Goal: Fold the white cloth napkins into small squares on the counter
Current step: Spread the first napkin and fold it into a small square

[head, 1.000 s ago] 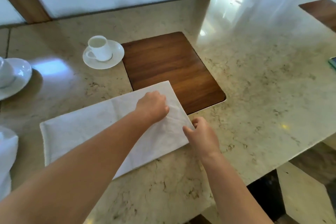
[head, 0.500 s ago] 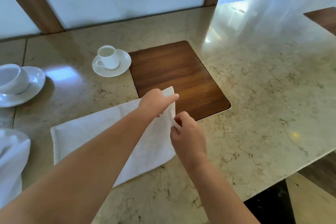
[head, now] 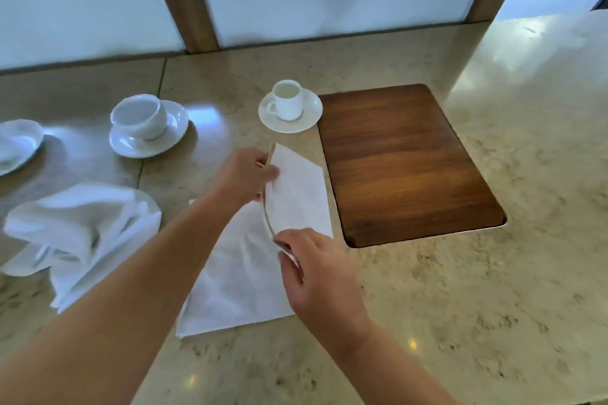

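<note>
Head view: the far corner of the white cloth napkin (head: pixel 296 194) is pinched by the left hand (head: pixel 245 174), and the near corner of the same raised edge is pinched by the right hand (head: pixel 312 270). Both hands are closed on cloth; nothing is released.

The napkin is on the marble counter (head: pixel 493 273), just left of the wooden inlay panel (head: pixel 404 161). Its right end is lifted and turned over toward the left; the rest is flat on the counter, partly hidden under the left forearm.

Progress, judged: this napkin is already a folded strip, and a crosswise fold is in hand, not yet laid down. Flap to be set on the flat part, edges matched, crease pressed. Whether one more fold is needed for a small square cannot be told.

More cloth is left: a crumpled white napkin pile (head: pixel 79 237) is seen at left, unfolded. No finished squares are visible.

Orientation: the strip's long axis is run from near-left to far-right. The lifted edge is run near-to-far between the two hands.

Also present: a small cup on saucer (head: pixel 289 105) beside the panel, a larger cup on saucer (head: pixel 144 123) further left.
</note>
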